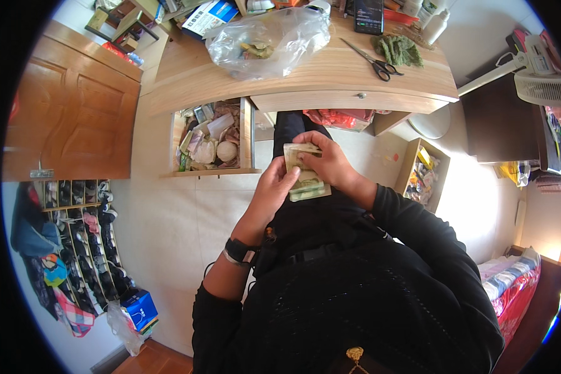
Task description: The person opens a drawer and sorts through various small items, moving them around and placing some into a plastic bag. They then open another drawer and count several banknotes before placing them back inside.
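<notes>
A small stack of greenish banknotes point(308, 183) is held over my lap, between both hands. My left hand point(276, 187) grips its left side, the thumb lying across the top note. On the upper right, my right hand point(329, 161) has its thumb on the face of the notes and its fingers curled over their far end. The notes' lower edges fan slightly apart. To the left, a pulled-out desk drawer point(248, 135) holds banknotes, packets and a whitish round object point(227, 151).
On the wooden desk point(304, 86) lie a clear plastic bag point(266, 44), black-handled scissors point(374, 61), a green cloth point(397, 49) and a smartphone point(369, 16). A bin point(442, 175) with litter stands on the floor at right. Shoe racks point(82, 238) line the left.
</notes>
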A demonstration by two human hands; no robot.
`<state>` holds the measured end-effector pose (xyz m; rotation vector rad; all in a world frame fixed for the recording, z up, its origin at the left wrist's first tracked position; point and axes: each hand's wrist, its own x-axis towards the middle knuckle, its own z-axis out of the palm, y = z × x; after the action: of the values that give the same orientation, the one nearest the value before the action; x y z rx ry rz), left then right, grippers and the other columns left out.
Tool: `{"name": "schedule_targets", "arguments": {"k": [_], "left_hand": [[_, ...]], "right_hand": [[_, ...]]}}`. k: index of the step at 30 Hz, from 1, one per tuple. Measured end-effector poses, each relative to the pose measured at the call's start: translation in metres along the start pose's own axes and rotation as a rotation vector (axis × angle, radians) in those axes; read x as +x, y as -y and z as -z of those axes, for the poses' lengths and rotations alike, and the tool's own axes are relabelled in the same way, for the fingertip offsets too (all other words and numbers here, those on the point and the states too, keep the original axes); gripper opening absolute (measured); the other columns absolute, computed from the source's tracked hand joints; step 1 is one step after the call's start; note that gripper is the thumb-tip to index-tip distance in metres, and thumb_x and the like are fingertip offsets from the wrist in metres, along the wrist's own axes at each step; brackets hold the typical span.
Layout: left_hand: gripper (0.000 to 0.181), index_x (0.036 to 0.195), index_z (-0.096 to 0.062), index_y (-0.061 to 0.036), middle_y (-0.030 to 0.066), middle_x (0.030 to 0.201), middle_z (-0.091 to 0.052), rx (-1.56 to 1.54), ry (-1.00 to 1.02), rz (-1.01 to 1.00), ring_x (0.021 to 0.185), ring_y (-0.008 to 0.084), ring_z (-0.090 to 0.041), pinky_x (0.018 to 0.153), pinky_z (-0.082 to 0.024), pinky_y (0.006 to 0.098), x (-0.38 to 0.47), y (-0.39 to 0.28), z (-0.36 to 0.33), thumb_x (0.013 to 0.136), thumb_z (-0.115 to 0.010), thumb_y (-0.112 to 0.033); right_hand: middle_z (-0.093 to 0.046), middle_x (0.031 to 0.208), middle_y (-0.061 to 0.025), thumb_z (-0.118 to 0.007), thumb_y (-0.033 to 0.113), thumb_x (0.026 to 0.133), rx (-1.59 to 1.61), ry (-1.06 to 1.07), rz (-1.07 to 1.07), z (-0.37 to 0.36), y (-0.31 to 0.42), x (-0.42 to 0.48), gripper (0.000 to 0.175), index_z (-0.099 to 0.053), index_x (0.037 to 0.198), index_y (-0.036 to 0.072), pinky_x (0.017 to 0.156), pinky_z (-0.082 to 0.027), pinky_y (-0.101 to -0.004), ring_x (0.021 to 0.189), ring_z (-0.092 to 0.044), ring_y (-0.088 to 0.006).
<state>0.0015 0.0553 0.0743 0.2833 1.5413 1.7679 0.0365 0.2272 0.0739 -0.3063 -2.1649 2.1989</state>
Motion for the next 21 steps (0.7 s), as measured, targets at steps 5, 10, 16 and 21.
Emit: {"name": "schedule_targets", "arguments": {"k": [5,10,16,21], "left_hand": [[0.034,0.131,-0.049,-0.0013,0.0037,0.117,-0.060,0.038,-0.069,0.010,0.103,0.0100,-0.058,0.090,-0.048,0.0275,0.008,0.015,0.000,0.099,-0.054,-0.012],[0.033,0.126,-0.047,0.0000,0.0131,0.112,-0.063,0.367,-0.215,-0.300,0.101,0.0230,-0.062,0.085,-0.050,0.0338,0.020,0.015,0.008,0.097,-0.055,-0.014],[0.042,0.128,-0.038,-0.0016,0.0229,0.095,-0.065,0.733,-0.226,-0.383,0.085,0.0430,-0.063,0.071,-0.051,0.0460,0.012,0.007,-0.004,0.095,-0.057,-0.019],[0.020,0.112,-0.057,-0.0037,0.0121,0.087,-0.064,0.517,-0.169,-0.251,0.076,0.0210,-0.064,0.069,-0.051,0.0325,0.005,-0.014,0.056,0.098,-0.052,-0.017]], "right_hand": [[-0.061,0.107,-0.0101,-0.066,0.001,0.085,0.027,0.048,0.029,-0.004,0.006,-0.002,0.057,-0.045,0.137,0.009,0.086,-0.050,-0.0289,0.099,-0.059,-0.0164],[-0.063,0.105,-0.0047,-0.059,0.016,0.097,0.432,0.195,-0.296,-0.008,-0.001,0.001,0.031,-0.054,0.123,0.000,0.084,-0.049,-0.0276,0.095,-0.059,-0.0109],[-0.066,0.100,-0.0026,-0.051,0.018,0.102,0.323,0.068,-0.233,-0.013,-0.009,0.000,0.023,-0.058,0.115,0.002,0.078,-0.050,-0.0264,0.088,-0.060,-0.0089],[-0.067,0.092,-0.0023,-0.052,0.020,0.101,0.393,-0.045,-0.268,0.015,-0.010,-0.003,0.022,-0.060,0.112,0.003,0.069,-0.054,-0.0275,0.077,-0.063,-0.0096]]}}
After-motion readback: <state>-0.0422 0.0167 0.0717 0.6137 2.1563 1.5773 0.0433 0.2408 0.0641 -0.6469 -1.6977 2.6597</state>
